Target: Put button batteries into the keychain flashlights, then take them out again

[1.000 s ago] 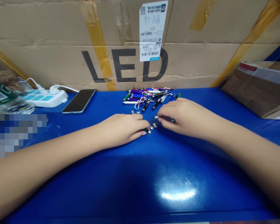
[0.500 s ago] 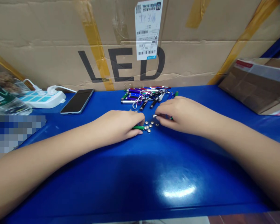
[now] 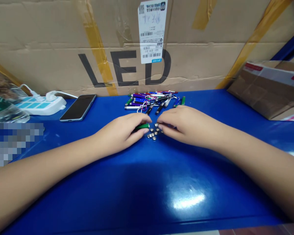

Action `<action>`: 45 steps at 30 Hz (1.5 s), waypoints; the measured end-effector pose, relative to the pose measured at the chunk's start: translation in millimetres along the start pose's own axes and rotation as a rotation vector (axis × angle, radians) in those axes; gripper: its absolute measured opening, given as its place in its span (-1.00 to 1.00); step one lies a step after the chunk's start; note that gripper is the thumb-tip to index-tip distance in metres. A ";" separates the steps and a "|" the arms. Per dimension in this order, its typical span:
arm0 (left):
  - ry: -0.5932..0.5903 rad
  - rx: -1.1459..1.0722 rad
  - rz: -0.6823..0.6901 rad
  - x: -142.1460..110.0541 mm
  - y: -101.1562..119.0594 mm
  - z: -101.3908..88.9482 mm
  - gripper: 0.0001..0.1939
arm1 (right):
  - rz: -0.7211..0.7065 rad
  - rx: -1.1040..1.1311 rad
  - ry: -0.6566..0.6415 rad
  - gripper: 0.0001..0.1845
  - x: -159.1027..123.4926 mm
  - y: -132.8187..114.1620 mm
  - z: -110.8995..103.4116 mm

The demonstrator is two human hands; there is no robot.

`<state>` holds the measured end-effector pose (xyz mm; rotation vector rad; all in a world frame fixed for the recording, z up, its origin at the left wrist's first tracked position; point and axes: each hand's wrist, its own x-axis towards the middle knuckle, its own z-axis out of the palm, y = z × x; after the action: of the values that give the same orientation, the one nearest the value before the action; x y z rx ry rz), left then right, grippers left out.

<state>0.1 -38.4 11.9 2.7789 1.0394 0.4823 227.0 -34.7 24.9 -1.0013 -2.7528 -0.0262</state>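
Observation:
My left hand [image 3: 120, 132] is shut on a green mini flashlight [image 3: 142, 126], which sticks out past my fingertips. My right hand [image 3: 183, 126] pinches a small silver-tipped part [image 3: 156, 125] between its fingertips, with most of the part hidden by my fingers. Between both hands lies a small cluster of silver button cells [image 3: 153, 133], close to my fingers. Just beyond them is a loose heap of slim metal pen-shaped flashlights [image 3: 149, 101] in blue, purple, black and silver, some with carabiner clips.
All of this lies on a blue table [image 3: 147, 182]. A black smartphone [image 3: 77, 107] and a white power strip [image 3: 40, 106] are at the left, beside a plastic bottle [image 3: 5, 112]. A large cardboard box [image 3: 124, 68] printed LED stands behind, and a brown parcel [image 3: 267, 89] sits at the right.
The green flashlight has risen in my left hand and shows more clearly. My right fingertips have moved left, closer to my left hand. The view has drifted slightly.

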 end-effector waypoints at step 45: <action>0.070 -0.244 -0.001 0.3 7.9 -20.2 -0.83 | 0.126 0.332 0.141 -0.78 6.2 -25.7 18.2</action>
<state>-1.7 -43.9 32.7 2.5630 0.9258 0.6624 202.5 -48.9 9.8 -1.0313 -2.4542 0.3530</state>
